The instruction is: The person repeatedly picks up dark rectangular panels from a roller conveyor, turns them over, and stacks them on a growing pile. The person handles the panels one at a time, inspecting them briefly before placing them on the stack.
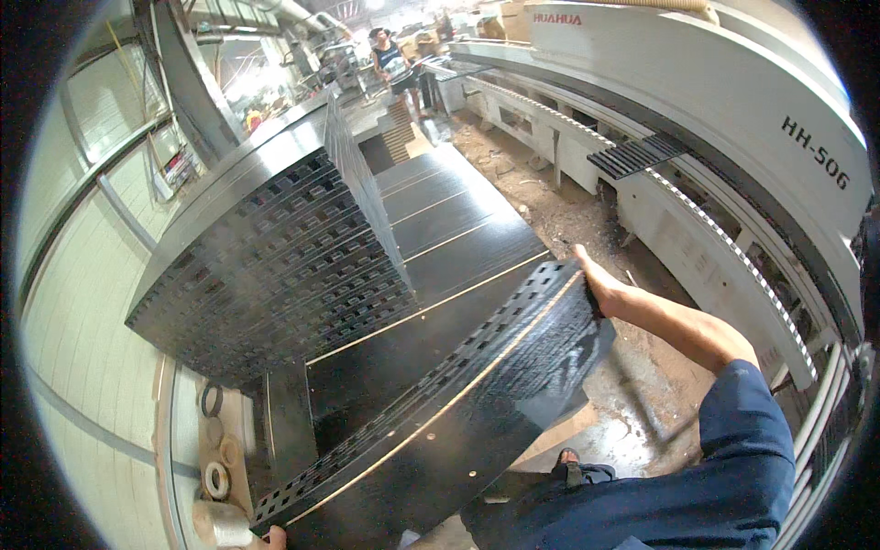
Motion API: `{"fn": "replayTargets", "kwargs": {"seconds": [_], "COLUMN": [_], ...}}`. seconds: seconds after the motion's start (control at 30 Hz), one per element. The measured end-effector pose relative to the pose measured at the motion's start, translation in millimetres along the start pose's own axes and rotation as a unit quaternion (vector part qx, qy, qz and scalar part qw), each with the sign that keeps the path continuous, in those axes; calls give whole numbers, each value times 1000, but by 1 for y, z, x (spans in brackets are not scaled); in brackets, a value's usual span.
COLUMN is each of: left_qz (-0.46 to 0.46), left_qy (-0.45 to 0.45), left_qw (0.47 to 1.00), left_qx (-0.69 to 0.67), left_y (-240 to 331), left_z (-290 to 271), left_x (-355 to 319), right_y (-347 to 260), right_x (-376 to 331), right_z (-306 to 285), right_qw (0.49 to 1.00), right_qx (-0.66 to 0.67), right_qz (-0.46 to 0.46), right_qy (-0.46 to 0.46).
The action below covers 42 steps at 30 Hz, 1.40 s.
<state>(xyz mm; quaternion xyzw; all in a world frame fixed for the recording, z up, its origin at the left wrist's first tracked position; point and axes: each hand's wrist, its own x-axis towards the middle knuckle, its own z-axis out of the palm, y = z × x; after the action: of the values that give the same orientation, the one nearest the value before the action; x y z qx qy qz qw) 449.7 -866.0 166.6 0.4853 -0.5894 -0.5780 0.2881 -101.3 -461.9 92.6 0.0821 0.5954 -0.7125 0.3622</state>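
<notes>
The head view shows a dark slotted panel (pixel 458 412) slanting from the lower left to the centre right of the frame, tilted. The right hand (pixel 600 286) clamps its upper end, thumb up, the other fingers hidden; the left hand (pixel 275 539) barely shows at the lower edge, touching the near corner, and I cannot tell how its fingers close. Holding opposite ends probably keeps so long a piece level and off its edges. The tall stack (pixel 275 266) at upper left sits squared, presumably for steadiness. Beneath, flat boards (pixel 449 220) with pale edge strips form a glossy surface. Around it: a littered floor (pixel 513 174), a long white machine (pixel 715 82) at right, a pale wall (pixel 82 367) at left, tape rolls (pixel 216 480) at lower left, and a co-worker (pixel 394 66) at top.
</notes>
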Motion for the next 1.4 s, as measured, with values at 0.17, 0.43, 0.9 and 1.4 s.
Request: {"fn": "replayTargets", "kwargs": {"seconds": [0.17, 0.43, 0.9, 1.4], "left_qz": [-13, -25, -50, -53], "left_qy": [-6, -27, -11, -8], "left_qw": [1000, 995, 961, 953], "left_qx": [-18, 94, 272, 300], "left_y": [24, 54, 94, 114], "left_z": [-31, -78, -67, -44], "left_x": [80, 251, 396, 448], "right_y": [-1, 21, 28, 44], "right_x": [10, 75, 53, 80], "right_z": [123, 240, 325, 301], "right_qw": [984, 979, 987, 974], "right_qx": [-135, -180, -133, -191], "right_qz": [5, 21, 58, -86], "right_qy": [120, 96, 73, 87]}}
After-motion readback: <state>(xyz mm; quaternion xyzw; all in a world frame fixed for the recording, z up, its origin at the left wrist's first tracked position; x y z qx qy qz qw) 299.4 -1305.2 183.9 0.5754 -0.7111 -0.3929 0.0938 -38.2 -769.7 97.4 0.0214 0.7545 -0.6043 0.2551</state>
